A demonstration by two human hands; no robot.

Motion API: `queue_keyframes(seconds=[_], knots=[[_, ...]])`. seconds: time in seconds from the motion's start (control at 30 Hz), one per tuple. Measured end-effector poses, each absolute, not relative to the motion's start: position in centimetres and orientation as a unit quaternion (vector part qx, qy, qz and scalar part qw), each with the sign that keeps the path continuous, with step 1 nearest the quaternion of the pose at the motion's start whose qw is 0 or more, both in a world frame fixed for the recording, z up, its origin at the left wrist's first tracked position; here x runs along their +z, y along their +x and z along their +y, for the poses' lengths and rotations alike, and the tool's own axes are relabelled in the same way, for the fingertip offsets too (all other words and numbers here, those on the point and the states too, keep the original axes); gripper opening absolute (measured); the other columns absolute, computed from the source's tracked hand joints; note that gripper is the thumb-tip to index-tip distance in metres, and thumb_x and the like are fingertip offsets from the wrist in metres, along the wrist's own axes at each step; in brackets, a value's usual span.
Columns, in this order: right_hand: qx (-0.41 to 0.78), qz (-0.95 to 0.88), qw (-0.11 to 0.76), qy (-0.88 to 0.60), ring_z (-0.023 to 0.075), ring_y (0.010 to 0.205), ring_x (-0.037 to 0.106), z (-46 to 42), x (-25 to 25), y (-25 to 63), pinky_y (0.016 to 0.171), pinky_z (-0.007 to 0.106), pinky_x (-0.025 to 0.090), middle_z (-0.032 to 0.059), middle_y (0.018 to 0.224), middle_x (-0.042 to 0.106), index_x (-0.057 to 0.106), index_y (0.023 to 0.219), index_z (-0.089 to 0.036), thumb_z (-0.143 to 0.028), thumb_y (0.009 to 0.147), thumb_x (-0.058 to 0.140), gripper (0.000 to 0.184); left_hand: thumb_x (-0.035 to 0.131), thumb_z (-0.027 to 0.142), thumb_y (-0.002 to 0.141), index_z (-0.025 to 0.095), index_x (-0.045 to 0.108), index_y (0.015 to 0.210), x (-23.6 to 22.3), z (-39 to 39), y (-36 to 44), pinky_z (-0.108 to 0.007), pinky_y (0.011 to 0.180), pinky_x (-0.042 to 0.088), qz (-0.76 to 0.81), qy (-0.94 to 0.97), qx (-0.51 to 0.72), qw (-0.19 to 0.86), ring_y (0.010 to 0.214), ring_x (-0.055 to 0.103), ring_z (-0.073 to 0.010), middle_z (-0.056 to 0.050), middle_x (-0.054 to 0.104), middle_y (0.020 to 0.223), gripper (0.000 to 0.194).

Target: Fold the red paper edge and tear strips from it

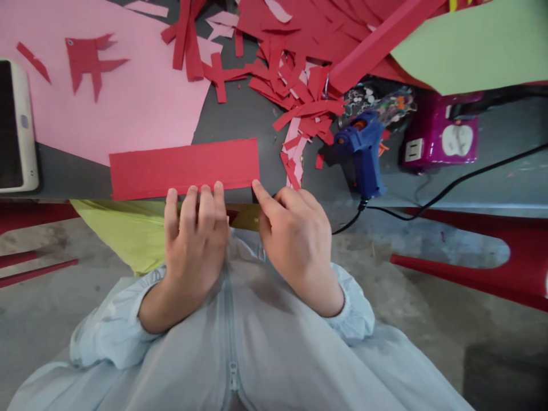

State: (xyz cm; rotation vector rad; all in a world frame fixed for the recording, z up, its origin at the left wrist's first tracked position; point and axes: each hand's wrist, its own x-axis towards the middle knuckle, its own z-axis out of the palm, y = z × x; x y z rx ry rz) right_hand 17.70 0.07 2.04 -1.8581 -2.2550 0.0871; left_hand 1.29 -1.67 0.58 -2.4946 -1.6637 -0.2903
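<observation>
A long red paper strip (184, 165) lies at the table's near edge, with a narrow fold line along its lower side. The fingertips of my left hand (197, 240) rest side by side on that lower side, stretched out; the thumb is hardly visible. My right hand (295, 240) touches the strip's lower right corner with an outstretched index finger. Its other fingers are curled under and partly hidden, and the thumb is below the index finger. On the pink sheet (145, 68) beyond lies a red paper fish (88, 63) with a small eye.
Red and pink paper scraps (299, 97) pile up at the back. A blue glue gun (363, 154) with a black cord lies to the right, near a purple power socket box (445, 137). A phone (17, 125) is at the left. Green paper (479, 51) lies back right.
</observation>
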Motion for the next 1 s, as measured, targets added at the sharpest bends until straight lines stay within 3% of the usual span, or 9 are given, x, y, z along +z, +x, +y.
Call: queue_keyframes(seconds=[0.23, 0.43, 0.67, 1.0], knots=[[0.035, -0.753, 0.097, -0.650, 0.0186, 0.065, 0.045, 0.0, 2.4, 17.4, 0.061, 0.034, 0.037, 0.0037, 0.068, 0.057, 0.072, 0.126, -0.016, -0.007, 0.089, 0.046, 0.046, 0.058, 0.027, 0.095, 0.015, 0.049, 0.147, 1.2, -1.8, -0.2, -0.050, 0.120, 0.036, -0.550, -0.823, -0.092, 0.106, 0.125, 0.055, -0.0284, -0.012, 0.064, 0.121, 0.054], [0.004, -0.764, 0.095, -0.638, 0.0179, 0.063, 0.044, 0.0, 2.6, 17.2, 0.059, 0.032, 0.036, 0.0035, 0.064, 0.057, 0.074, 0.121, -0.015, -0.010, 0.088, 0.046, 0.043, 0.056, 0.027, 0.096, 0.027, 0.044, 0.152, 0.5, -2.5, -1.4, -0.048, 0.110, 0.041, -0.598, -0.790, -0.118, 0.065, 0.115, 0.054, -0.0259, -0.008, 0.062, 0.110, 0.057], [-0.011, -0.766, 0.061, -0.640, 0.0156, 0.061, 0.046, -0.2, 3.1, 16.8, 0.058, 0.030, 0.034, 0.0025, 0.063, 0.057, 0.075, 0.120, -0.014, -0.012, 0.091, 0.044, 0.043, 0.051, 0.038, 0.099, 0.028, 0.043, 0.154, 0.0, -3.2, -3.3, -0.044, 0.098, 0.039, -0.627, -0.771, -0.074, 0.079, 0.110, 0.049, -0.0261, -0.009, 0.060, 0.108, 0.056], [-0.007, -0.757, 0.035, -0.652, 0.0160, 0.059, 0.045, -0.3, 3.5, 16.4, 0.056, 0.030, 0.031, 0.0038, 0.062, 0.057, 0.076, 0.120, -0.013, -0.014, 0.090, 0.042, 0.046, 0.051, 0.040, 0.099, 0.035, 0.039, 0.155, -0.1, -3.9, -6.7, -0.048, 0.095, 0.037, -0.660, -0.747, -0.066, 0.042, 0.106, 0.046, -0.0281, -0.010, 0.058, 0.106, 0.058]])
